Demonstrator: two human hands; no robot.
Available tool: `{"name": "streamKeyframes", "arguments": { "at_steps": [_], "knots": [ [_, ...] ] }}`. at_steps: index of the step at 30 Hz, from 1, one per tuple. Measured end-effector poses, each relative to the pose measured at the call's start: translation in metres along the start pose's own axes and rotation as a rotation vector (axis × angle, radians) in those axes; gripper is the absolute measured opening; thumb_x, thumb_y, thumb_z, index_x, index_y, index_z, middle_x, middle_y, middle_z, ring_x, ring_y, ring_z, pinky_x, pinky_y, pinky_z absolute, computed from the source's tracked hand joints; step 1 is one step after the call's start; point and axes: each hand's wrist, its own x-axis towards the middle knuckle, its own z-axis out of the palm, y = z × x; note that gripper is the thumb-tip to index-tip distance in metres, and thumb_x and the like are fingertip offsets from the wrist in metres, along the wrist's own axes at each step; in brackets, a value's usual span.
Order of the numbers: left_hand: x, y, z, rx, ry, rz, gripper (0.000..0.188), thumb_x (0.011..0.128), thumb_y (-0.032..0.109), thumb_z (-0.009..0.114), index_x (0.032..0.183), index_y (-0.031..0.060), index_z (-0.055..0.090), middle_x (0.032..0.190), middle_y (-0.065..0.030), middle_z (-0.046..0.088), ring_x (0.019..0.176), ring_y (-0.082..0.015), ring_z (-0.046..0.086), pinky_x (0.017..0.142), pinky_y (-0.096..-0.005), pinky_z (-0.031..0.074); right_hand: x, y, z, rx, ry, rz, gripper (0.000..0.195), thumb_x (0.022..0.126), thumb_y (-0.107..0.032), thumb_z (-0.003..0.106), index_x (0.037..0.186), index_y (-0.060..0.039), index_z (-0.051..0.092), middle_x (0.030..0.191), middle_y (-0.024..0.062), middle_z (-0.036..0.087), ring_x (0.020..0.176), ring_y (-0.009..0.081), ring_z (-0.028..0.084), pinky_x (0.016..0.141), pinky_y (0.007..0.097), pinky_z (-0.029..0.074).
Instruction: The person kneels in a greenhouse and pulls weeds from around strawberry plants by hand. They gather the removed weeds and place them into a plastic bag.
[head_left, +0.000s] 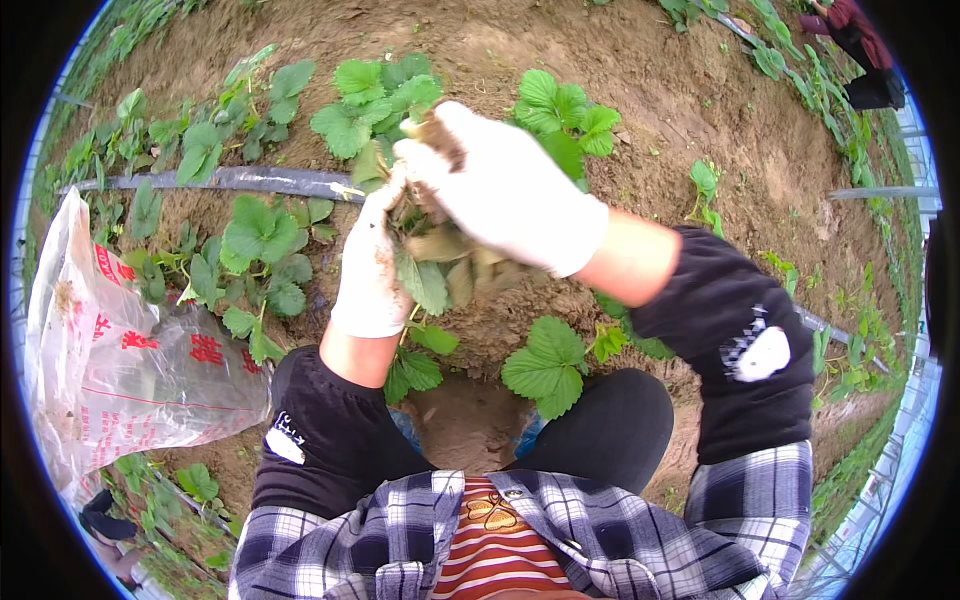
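Both my hands wear white gloves and meet in front of me over the soil. My left hand (375, 281), its glove smudged with dirt, grips a loose bunch of strawberry leaves (427, 281), some green and some brownish. The bunch hangs down between the two hands. My right hand (517, 187) is curled at the upper part of the bunch and is blurred. A dark brown clump (444, 142), perhaps stalks or soil, sticks out at its fingers. Just beyond the fingers stands a rooted strawberry plant (356, 112); another strawberry plant (551, 360) grows close to my knee.
A clear plastic bag (172, 394) with red printing stands at my left, its contents unclear. A black irrigation hose (247, 178) crosses the bed, partly behind my left hand. More strawberry plants (259, 236) grow left. Another person (862, 45) is at the far upper right.
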Motion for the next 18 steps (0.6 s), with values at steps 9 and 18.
{"name": "streamKeyframes", "arguments": {
  "at_steps": [9,18],
  "knots": [
    [-0.005,-0.001,-0.045,-0.215,-0.099,-0.046,0.056,0.093,0.042,0.046,0.137,0.0116,0.032,0.135,-0.0061,0.04,0.123,-0.0218,0.04,0.103,-0.0376,0.032,0.039,0.022,0.083,-0.435,-0.035,-0.215,0.026,0.081,-0.027,0.055,0.079,-0.0013,0.058,0.077,0.0194,0.057,0.08,0.0352,0.056,0.069,0.0425,0.045],
    [0.013,0.03,-0.074,-0.122,-0.107,-0.054,0.037,0.087,0.019,0.057,0.119,0.0024,0.054,0.104,-0.0031,0.06,0.101,-0.0141,0.054,0.09,-0.0265,0.041,-0.009,0.117,0.015,-0.478,-0.231,-0.007,0.031,0.088,-0.031,0.052,0.097,-0.0034,0.063,0.097,0.0136,0.064,0.091,0.0306,0.059,0.082,0.036,0.047]
  ]
}}
